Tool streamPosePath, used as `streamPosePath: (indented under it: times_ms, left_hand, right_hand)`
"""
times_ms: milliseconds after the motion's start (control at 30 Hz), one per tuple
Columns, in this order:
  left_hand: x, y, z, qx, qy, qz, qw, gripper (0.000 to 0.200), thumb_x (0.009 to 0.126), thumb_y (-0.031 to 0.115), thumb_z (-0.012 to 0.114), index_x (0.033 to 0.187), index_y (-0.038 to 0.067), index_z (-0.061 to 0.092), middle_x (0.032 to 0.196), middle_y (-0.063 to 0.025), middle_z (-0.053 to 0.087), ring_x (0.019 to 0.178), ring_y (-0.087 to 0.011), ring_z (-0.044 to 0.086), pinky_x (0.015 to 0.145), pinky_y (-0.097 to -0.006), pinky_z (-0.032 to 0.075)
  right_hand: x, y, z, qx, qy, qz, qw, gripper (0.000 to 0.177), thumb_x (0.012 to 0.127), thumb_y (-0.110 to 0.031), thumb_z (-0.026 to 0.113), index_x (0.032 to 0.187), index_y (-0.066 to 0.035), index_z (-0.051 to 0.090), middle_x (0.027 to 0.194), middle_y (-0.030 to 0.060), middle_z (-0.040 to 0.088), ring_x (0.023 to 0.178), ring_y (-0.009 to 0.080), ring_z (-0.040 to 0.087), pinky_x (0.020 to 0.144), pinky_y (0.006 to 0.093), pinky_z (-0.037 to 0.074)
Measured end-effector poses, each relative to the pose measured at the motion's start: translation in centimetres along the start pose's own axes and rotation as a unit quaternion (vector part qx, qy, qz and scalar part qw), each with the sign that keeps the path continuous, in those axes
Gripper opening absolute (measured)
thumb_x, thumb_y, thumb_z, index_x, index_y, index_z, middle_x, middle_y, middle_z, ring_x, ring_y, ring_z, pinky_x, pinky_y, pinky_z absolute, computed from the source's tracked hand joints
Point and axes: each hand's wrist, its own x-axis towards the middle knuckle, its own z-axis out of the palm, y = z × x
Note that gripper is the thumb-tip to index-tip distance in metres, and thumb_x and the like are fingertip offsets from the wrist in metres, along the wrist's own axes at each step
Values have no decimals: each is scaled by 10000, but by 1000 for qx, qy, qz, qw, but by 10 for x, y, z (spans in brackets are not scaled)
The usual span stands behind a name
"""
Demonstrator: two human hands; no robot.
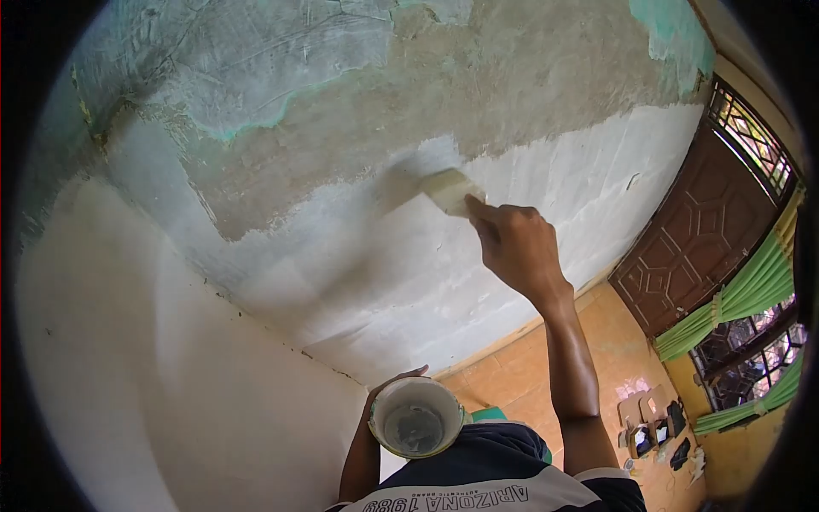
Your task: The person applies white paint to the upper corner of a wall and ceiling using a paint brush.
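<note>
My right hand (516,243) is closed round the handle of a wide, flat paintbrush (452,191). The pale bristle end meets the wall (341,256) along the border between fresh white paint and bare grey plaster, and casts a shadow to its left. Low in front of my body, my left hand (408,375) grips a small whitish bucket (381,431), its fingers reaching along the outside near the rim. Greyish-white paint (416,427) lies in the bottom of the bucket. Most of the left palm is hidden behind the bucket.
Old turquoise paint (674,34) and grey plaster cover the upper wall. A white side wall (94,341) meets it at a corner on the left. At right are a brown door (699,222), green curtains (734,299), and opened cardboard boxes (644,418) on the orange floor (529,367).
</note>
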Motion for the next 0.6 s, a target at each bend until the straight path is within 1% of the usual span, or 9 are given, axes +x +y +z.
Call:
streamPosePath:
  times_ms: [67,133,200,233,333,400,467,533,600]
  left_hand:
    - [-1,1,0,2,0,6,1000,301,962,448,810,933,150,773,843,-29,767,717,-190,729,693,-396,603]
    - [1,0,-2,-2,-6,-10,1000,299,958,444,816,936,149,775,843,-28,766,716,-187,728,694,-392,602]
    - [4,-2,-5,-7,-12,-24,1000,296,954,440,822,938,147,776,843,-26,766,716,-184,728,695,-388,602]
    - [7,-1,-7,-9,-16,-30,999,295,952,438,825,939,146,777,843,-26,766,716,-182,728,695,-386,601]
    - [23,-6,-17,-29,-23,-61,997,293,953,434,824,936,145,777,845,-31,768,712,-180,727,692,-384,603]
    - [-2,11,1,-20,-18,-71,997,292,957,434,819,932,146,775,841,-29,766,708,-180,725,688,-385,602]
    - [-10,16,8,-10,-15,-84,996,292,960,435,815,928,148,774,838,-27,764,705,-181,723,685,-386,601]
    - [-10,13,6,-18,-22,-95,995,293,966,441,807,926,153,773,837,-26,764,706,-186,724,687,-394,602]
    - [-8,13,4,-25,-30,-104,994,295,971,447,799,924,157,772,836,-25,764,707,-191,725,690,-403,603]
  right_hand:
    - [3,-13,-13,38,60,42,997,294,985,-148,685,1265,-143,773,830,181,735,738,381,730,605,503,548]
    - [6,-16,-6,51,58,68,995,325,994,-127,698,1312,-149,764,821,194,726,721,384,718,647,464,548]
    - [5,-3,21,16,44,-9,999,334,993,-126,701,1321,-146,760,814,193,724,721,389,716,650,467,548]
    - [5,-10,18,16,5,12,1000,341,990,-132,703,1327,-138,758,812,196,726,727,389,719,664,461,564]
    - [-2,2,10,46,27,-37,998,303,977,-121,687,1264,-151,781,774,178,721,707,373,720,621,490,563]
    - [1,-4,-3,56,32,-31,997,295,981,-131,695,1262,-153,782,759,168,713,699,372,717,612,482,553]
    - [6,-16,-12,63,77,32,995,293,983,-138,703,1266,-154,779,743,164,705,688,377,710,590,476,540]
    - [7,-13,-1,58,79,24,995,274,990,-137,686,1248,-143,777,752,170,710,702,381,716,583,471,544]
    - [5,-6,17,10,13,-19,1000,222,995,-139,667,1184,-122,783,755,179,708,712,385,722,578,464,553]
